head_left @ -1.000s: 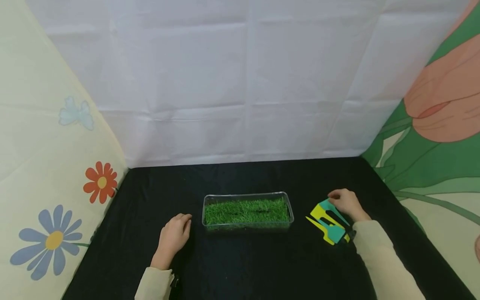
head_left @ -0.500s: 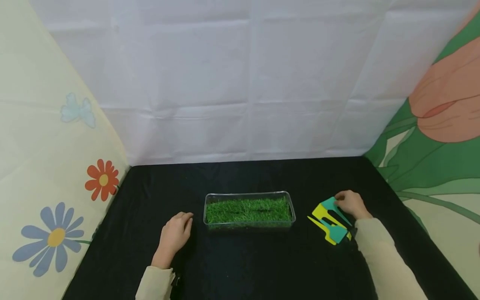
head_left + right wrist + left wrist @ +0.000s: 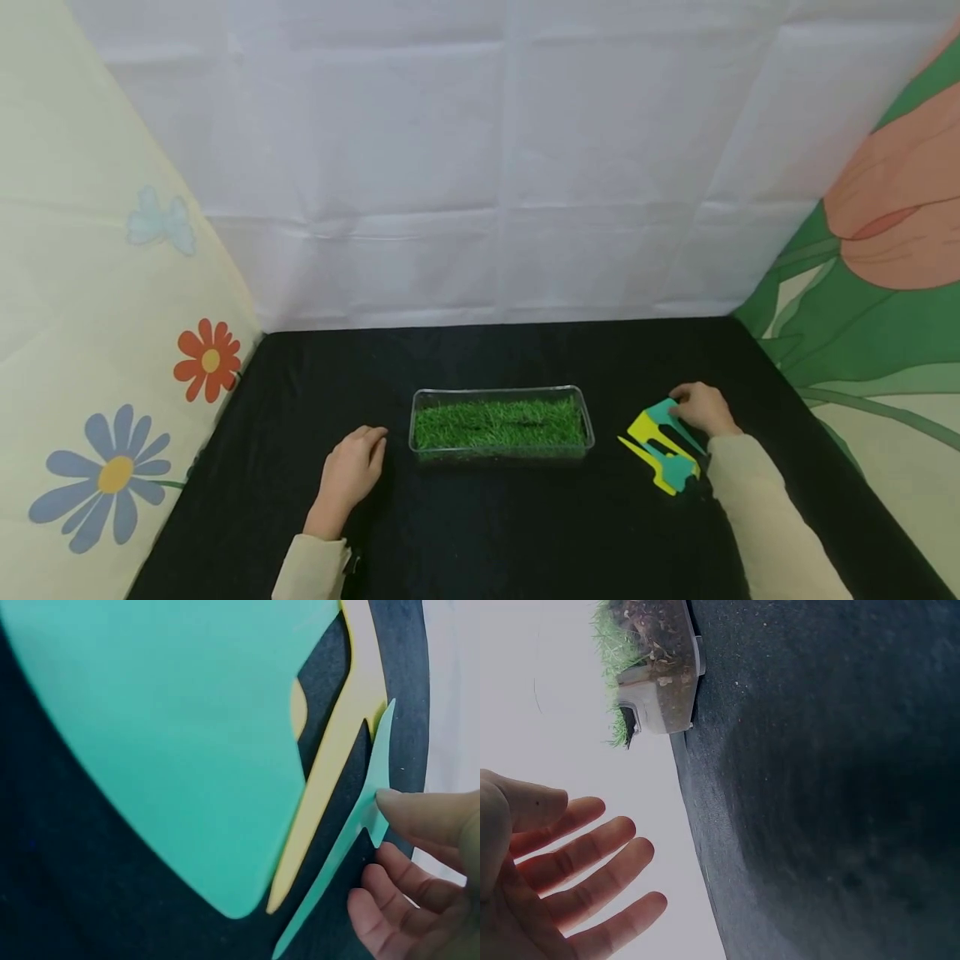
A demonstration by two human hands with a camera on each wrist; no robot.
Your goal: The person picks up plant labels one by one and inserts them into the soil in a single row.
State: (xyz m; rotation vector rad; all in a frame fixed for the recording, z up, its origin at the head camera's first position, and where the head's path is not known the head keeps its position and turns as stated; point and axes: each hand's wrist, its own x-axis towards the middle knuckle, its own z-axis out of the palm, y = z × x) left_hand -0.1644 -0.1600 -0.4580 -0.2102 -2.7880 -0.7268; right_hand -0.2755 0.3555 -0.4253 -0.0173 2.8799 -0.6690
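Note:
My right hand (image 3: 703,408) pinches a teal plant label (image 3: 372,796) between thumb and fingers, at the right of the table. Other flat, pointed plant labels in yellow (image 3: 643,427) and teal (image 3: 678,472) lie overlapped just left of that hand. In the right wrist view, one large teal label (image 3: 165,750) fills much of the frame, with a yellow label (image 3: 330,754) beside it. My left hand (image 3: 352,462) rests by the table's left side, holding nothing. Its fingers are loosely extended and apart in the left wrist view.
A clear plastic box (image 3: 501,455) of green grass (image 3: 498,423) stands mid-table between the hands. Brown soil (image 3: 664,637) shows through its wall in the left wrist view. Black cloth (image 3: 495,533) covers the table; a white sheet (image 3: 390,167) hangs behind, with printed cloths at both sides.
My right hand has shifted slightly right, and the thumb and fingers now meet the teal plant label's edge. The left hand stays in place. The head view has drifted a little.

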